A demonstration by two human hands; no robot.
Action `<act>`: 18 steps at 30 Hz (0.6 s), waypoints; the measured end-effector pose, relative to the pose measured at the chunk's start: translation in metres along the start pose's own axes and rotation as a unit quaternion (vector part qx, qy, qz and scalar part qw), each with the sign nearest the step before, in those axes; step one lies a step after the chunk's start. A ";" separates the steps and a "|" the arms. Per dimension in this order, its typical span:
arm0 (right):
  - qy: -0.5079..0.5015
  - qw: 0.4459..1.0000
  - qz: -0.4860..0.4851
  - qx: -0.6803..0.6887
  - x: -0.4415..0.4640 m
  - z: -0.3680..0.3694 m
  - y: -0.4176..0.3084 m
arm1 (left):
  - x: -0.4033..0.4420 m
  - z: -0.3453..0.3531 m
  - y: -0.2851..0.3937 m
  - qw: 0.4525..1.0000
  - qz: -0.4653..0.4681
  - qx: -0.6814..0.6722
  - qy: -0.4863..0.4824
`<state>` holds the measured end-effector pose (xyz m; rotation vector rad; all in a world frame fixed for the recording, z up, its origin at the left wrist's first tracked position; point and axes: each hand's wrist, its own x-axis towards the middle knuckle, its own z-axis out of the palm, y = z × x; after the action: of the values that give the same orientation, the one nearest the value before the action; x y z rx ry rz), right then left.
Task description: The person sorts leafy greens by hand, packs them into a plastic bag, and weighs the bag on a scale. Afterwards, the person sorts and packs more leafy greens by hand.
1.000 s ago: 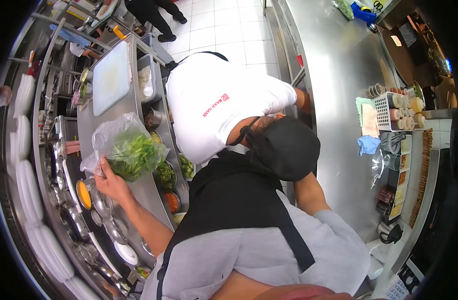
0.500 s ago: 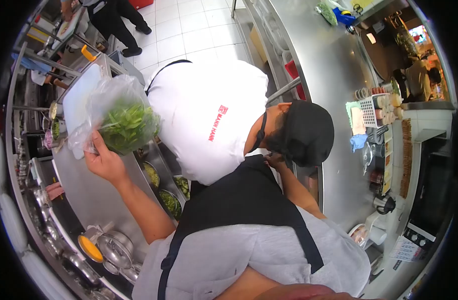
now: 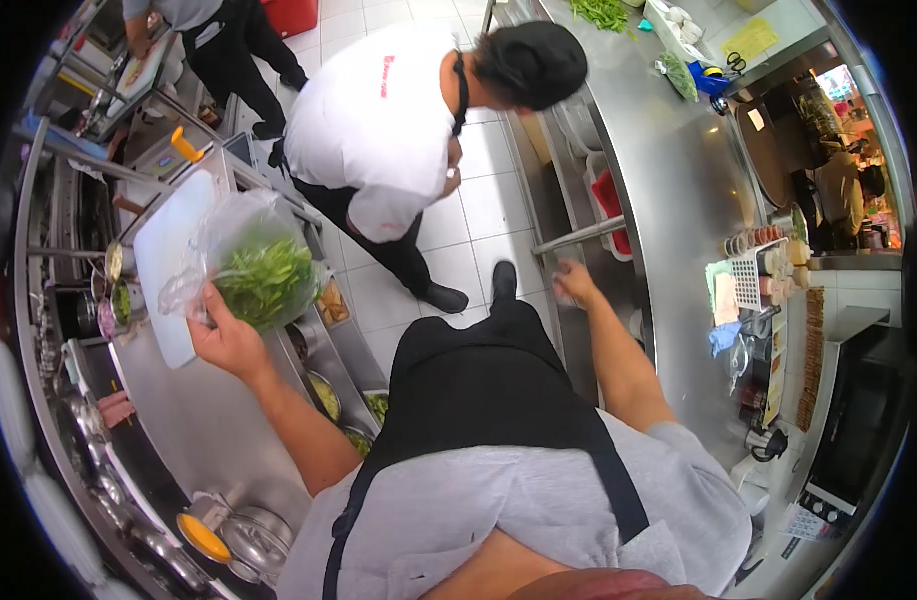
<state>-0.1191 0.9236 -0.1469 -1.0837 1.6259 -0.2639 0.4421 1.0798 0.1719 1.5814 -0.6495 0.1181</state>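
My left hand (image 3: 225, 338) grips the gathered edge of a clear plastic bag (image 3: 241, 222). Loose green leaves (image 3: 269, 280) fill its lower part. The bag is held up over the left counter, in front of a white cutting board (image 3: 157, 295). On the other side, my right hand (image 3: 577, 284) is out beside the edge of the steel counter (image 3: 669, 250), near its lower shelf. Its fingers are smeared, so whether they hold anything does not show.
A co-worker (image 3: 379, 120) in a white shirt and black cap stands ahead on the tiled floor (image 3: 479, 235). Another person (image 3: 244, 60) works farther left. Food containers (image 3: 327, 395) sit beneath the left counter. A white basket (image 3: 747, 280) stands on the right counter.
The co-worker in white has moved forward, away from me, uncovering floor and my legs. My right hand, mostly hidden before, now shows beside the right counter. The bag stays in my left hand.
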 end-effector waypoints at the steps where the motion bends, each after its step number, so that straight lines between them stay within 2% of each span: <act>1: -0.007 1.000 -0.019 -0.006 0.032 -0.005 -0.024 | 0.001 0.006 -0.001 1.000 -0.001 0.015 -0.002; 4: -0.014 0.998 -0.054 0.036 0.124 -0.021 -0.116 | -0.001 0.035 -0.001 0.995 0.004 0.104 0.004; 6: -0.001 0.991 -0.054 0.122 0.191 -0.024 -0.180 | -0.009 0.056 -0.017 0.985 -0.005 0.173 0.021; 9: -0.020 0.986 -0.068 0.150 0.306 -0.025 -0.275 | -0.027 0.114 -0.032 0.972 -0.051 0.229 0.032; 11: -0.022 0.982 -0.060 0.178 0.382 -0.021 -0.336 | -0.044 0.153 -0.040 0.954 -0.099 0.284 0.018; 12: -0.023 0.974 -0.068 0.214 0.418 -0.016 -0.359 | -0.053 0.154 -0.069 0.927 -0.098 0.362 0.015; 13: -0.018 0.965 -0.071 0.251 0.446 -0.015 -0.374 | -0.065 0.171 -0.074 0.941 -0.109 0.320 0.011; 15: -0.035 0.959 -0.063 0.274 0.486 -0.019 -0.422 | -0.085 0.190 -0.091 0.910 -0.131 0.392 -0.035; 16: -0.040 0.950 -0.061 0.304 0.514 -0.019 -0.439 | -0.093 0.198 -0.098 0.909 -0.165 0.381 -0.049; 18: -0.041 0.932 -0.053 0.355 0.561 -0.019 -0.465 | -0.103 0.221 -0.102 0.919 -0.160 0.351 -0.084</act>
<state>0.1174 0.2358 -0.2021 -0.6069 1.2356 -0.7993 0.3374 0.9032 0.0052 2.3963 -0.4905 -0.0392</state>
